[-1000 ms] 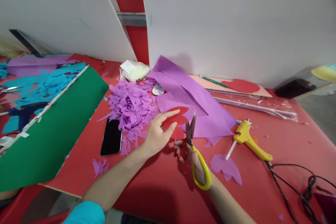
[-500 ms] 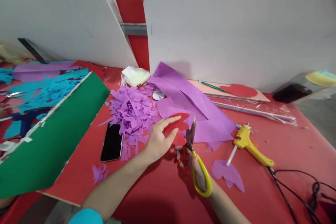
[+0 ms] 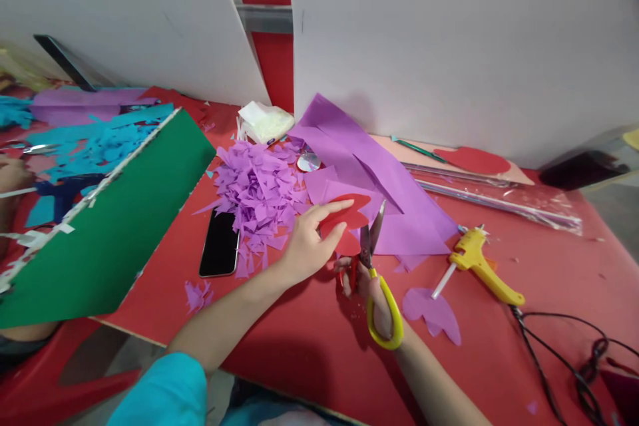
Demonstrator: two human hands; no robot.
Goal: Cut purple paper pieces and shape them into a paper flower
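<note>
My left hand pinches a red paper cutout with curved, lobed edges, holding it above the red table. In my right hand is a pair of scissors with a yellow handle loop and a red one. Their blades are parted and point away from me, close against the right edge of the cutout. Fingers of the right hand are partly hidden behind the handles. Large purple paper sheets lie just beyond both hands. A heap of small purple paper pieces sits left of them.
A phone lies beside the heap. To the right are a yellow glue gun, its black cable and a purple paper cutout. A green board slants at left; beyond it is another person's hand.
The view has tipped downward, so the table appears higher. The scissor blades look slightly wider apart. Both hands keep their holds in nearly the same place.
</note>
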